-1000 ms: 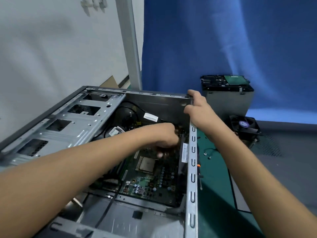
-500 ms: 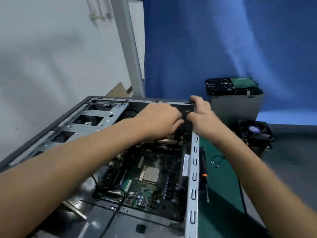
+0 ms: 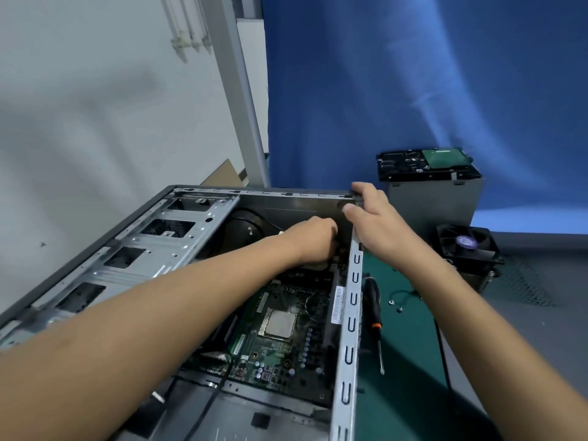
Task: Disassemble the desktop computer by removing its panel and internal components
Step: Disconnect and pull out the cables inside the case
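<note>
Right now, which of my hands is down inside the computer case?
Your left hand, down inside above the motherboard; the right hand grips the computer case at its far corner.

left hand (image 3: 313, 240) — moved back, toward case (image 3: 351, 316) corner

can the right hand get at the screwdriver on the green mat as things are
Probably yes. The screwdriver lies uncovered on the green mat just outside the case wall, near the right hand. That hand grips the case's far corner, so it must let go first.
</note>
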